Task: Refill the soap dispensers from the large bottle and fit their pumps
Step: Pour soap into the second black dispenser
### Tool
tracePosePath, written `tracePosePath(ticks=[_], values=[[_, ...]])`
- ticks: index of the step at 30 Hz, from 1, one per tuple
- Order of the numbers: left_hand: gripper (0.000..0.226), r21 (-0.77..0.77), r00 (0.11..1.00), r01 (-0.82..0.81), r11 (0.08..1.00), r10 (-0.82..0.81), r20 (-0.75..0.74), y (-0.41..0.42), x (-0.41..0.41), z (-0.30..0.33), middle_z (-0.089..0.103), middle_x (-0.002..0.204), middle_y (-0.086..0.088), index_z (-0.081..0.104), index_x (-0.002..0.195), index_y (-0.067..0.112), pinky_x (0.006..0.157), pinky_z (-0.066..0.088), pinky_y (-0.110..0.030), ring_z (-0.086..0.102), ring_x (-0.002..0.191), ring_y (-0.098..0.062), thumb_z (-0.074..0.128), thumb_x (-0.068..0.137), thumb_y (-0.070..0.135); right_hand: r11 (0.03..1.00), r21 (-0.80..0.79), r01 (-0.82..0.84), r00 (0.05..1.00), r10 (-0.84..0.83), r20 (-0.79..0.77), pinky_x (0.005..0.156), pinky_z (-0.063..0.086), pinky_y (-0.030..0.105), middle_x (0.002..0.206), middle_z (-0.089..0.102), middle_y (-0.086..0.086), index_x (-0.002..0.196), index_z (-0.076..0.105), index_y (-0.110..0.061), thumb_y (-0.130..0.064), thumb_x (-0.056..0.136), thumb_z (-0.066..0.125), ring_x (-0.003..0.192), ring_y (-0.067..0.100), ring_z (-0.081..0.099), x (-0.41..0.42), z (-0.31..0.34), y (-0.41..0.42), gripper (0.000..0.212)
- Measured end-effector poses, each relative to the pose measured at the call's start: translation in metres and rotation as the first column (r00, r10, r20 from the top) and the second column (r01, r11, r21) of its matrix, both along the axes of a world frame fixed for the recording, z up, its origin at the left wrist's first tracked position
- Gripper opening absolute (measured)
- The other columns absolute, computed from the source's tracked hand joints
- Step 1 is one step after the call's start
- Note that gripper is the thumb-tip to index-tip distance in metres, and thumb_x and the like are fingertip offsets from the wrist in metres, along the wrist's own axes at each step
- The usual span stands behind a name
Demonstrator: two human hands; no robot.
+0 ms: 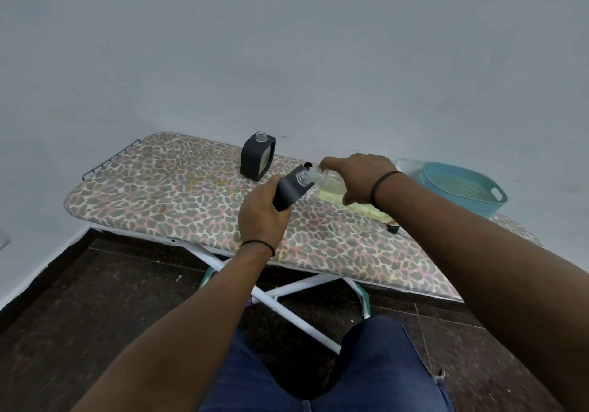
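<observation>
Left hand [263,217] grips black dispenser [291,190] tilted over ironing board [153,195]; right hand [357,177] grips large bottle [331,184], mouths touching. Advise a slow pour with necks aligned; second dispenser [257,156] stands far, open.

Left hand [262,217] gripping tilted black soap dispenser [290,192] above leopard-print ironing board [159,188]; right hand [358,177] tipping clear yellow-soap bottle [330,184] mouth to mouth.
</observation>
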State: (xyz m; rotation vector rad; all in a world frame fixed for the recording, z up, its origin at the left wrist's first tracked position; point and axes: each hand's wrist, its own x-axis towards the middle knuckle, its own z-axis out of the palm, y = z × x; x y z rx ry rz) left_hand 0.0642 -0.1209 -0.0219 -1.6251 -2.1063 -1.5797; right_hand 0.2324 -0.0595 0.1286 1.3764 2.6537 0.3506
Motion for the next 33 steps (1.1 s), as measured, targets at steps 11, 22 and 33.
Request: tracePosePath(ticks=[11, 22, 33], values=[[0.058, -0.007, 1.0, -0.018, 1.0, 0.018, -0.009, -0.003, 0.007, 0.0, 0.07, 0.105, -0.003, 0.06, 0.132, 0.021, 0.077, 0.055, -0.042, 0.063, 0.095, -0.027, 0.082, 0.078, 0.022, 1.0, 0.015, 0.016, 0.998, -0.017, 0.058, 0.066, 0.041, 0.032, 0.116, 0.061, 0.006, 0.148, 0.03, -0.044, -0.021, 0.086, 0.076, 0.098, 0.029, 0.063, 0.0, 0.005, -0.003, 0.081], [0.057, -0.046, 0.999, 0.013, 0.999, -0.011, 0.033, -0.002, 0.009, -0.008, 0.069, 0.107, -0.003, 0.059, 0.132, 0.021, 0.081, 0.054, -0.044, 0.063, 0.098, -0.026, 0.08, 0.079, 0.024, 0.999, -0.02, 0.028, 0.996, -0.026, 0.089, 0.065, 0.041, 0.032, 0.101, 0.055, 0.001, 0.149, 0.027, -0.046, -0.02, 0.085, 0.077, 0.088, 0.025, 0.058, 0.0, 0.005, -0.004, 0.085], [0.051, -0.041, 0.999, 0.019, 0.999, -0.017, 0.033, -0.007, 0.011, -0.01, 0.068, 0.103, -0.003, 0.06, 0.126, 0.022, 0.077, 0.052, -0.038, 0.063, 0.095, -0.026, 0.08, 0.08, 0.027, 0.999, -0.027, 0.027, 0.993, -0.024, 0.12, 0.064, 0.042, 0.031, 0.098, 0.052, 0.0, 0.149, 0.026, -0.046, -0.022, 0.084, 0.078, 0.085, 0.024, 0.055, -0.002, 0.003, -0.004, 0.087]])
